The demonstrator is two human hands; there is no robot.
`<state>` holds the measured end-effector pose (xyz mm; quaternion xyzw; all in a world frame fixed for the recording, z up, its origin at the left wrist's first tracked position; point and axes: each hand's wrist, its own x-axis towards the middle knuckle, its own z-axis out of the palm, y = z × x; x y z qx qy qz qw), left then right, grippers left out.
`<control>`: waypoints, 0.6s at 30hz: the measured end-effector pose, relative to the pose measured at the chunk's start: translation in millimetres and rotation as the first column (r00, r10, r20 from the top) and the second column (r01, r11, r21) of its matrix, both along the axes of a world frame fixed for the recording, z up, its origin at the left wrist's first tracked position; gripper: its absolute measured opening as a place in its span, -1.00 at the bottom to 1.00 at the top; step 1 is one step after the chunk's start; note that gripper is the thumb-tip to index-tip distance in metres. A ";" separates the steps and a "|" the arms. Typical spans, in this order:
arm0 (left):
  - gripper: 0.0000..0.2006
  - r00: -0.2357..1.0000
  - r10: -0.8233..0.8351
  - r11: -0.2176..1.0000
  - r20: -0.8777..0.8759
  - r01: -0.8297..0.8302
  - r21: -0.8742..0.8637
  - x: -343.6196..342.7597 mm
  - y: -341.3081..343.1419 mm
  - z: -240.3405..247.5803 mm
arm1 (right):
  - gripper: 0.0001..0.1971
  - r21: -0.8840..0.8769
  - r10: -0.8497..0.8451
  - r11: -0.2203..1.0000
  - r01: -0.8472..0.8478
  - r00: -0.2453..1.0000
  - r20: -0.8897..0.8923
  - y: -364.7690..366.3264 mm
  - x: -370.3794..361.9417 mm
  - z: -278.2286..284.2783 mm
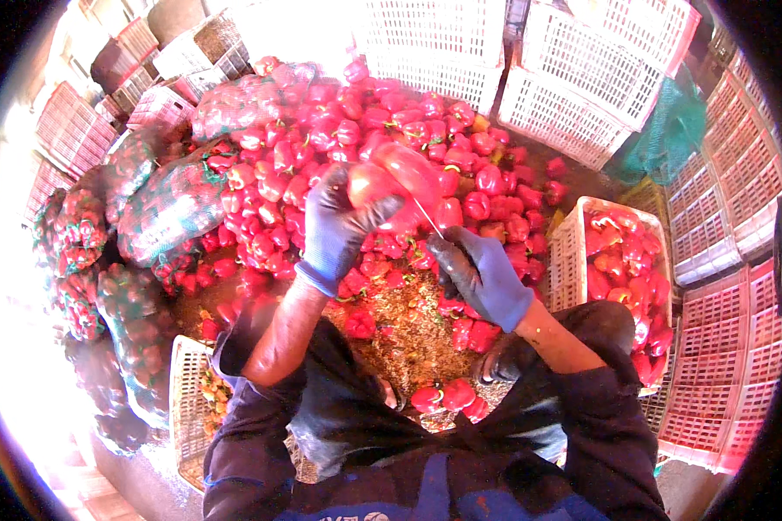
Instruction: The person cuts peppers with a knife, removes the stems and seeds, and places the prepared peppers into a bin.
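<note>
My left hand [337, 224], in a blue glove with a dark palm, is closed round a large red bell pepper [413, 178] above the heap. One side of the pepper looks paler and orange; I cannot make out whether it is cut. In my right hand [488, 276], gloved the same way, is a small knife [427, 218]. Its thin blade points up and left and meets the pepper's lower side. Fingers hide the knife's handle. A big heap of red bell peppers [274, 187] spreads beyond both hands.
To the right stands a white crate [567, 260] of red peppers. A second crate [188, 391] with scraps sits at lower left. Filled mesh sacks [169, 217] lie at left. Stacked crates [573, 95] line the back and right. Loose peppers [459, 395] lie between my feet.
</note>
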<state>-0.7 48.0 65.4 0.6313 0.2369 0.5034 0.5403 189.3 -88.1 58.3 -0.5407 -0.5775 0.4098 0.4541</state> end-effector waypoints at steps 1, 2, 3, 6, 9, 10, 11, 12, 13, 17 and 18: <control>-0.63 0.989 0.031 0.996 0.147 -0.019 -0.086 -2.6 3.6 0.6 | -0.69 0.018 0.011 1.000 -0.012 1.000 0.008 0.6 -2.9 -3.4; -0.69 0.955 0.074 0.985 0.289 -0.024 -0.171 -4.7 7.7 2.0 | -0.70 0.036 0.023 0.999 -0.023 1.000 0.016 1.0 -5.4 -4.4; -0.71 0.924 0.081 0.976 0.373 0.003 -0.219 -9.6 13.2 5.1 | -0.72 -0.030 0.026 0.999 -0.024 0.996 0.080 -1.0 -5.0 -1.6; -0.53 0.900 0.066 0.916 0.431 0.117 -0.384 -34.4 29.2 8.9 | -0.73 0.108 -0.037 0.994 0.009 0.966 0.256 -3.9 4.0 -29.7; -0.54 0.898 -0.045 0.931 0.438 0.197 -0.308 -34.0 22.3 1.7 | -0.76 0.111 -0.132 0.985 0.134 0.991 -0.027 4.0 6.8 -14.2; -0.54 0.895 -0.081 0.934 0.438 0.221 -0.280 -29.7 16.0 -2.7 | -0.76 0.082 -0.174 0.979 0.188 0.972 -0.156 6.0 8.5 -10.7; -0.65 0.907 -0.063 0.928 0.417 0.206 -0.310 -27.0 9.4 -4.7 | -0.75 0.171 -0.137 0.967 0.191 0.950 -0.282 9.0 7.1 -3.9; -0.65 0.932 -0.088 0.923 0.352 0.209 -0.322 -26.8 2.3 -4.6 | -0.65 0.126 -0.176 0.968 0.217 0.945 -0.277 7.5 6.0 8.4; -0.64 0.941 -0.133 0.926 0.312 0.230 -0.299 -22.9 -2.4 -7.7 | -0.57 0.203 -0.202 0.950 0.237 0.963 -0.178 11.2 6.4 9.1; -0.54 0.960 -0.276 0.936 0.050 0.280 -0.215 -5.6 -22.1 -15.1 | -0.28 0.399 -0.182 0.905 0.145 0.982 0.057 22.8 8.1 9.5; -0.52 0.945 -0.324 0.925 0.041 0.325 -0.198 -0.4 -26.1 -19.0 | -0.28 0.337 -0.176 0.927 0.166 0.984 -0.001 20.3 5.7 10.1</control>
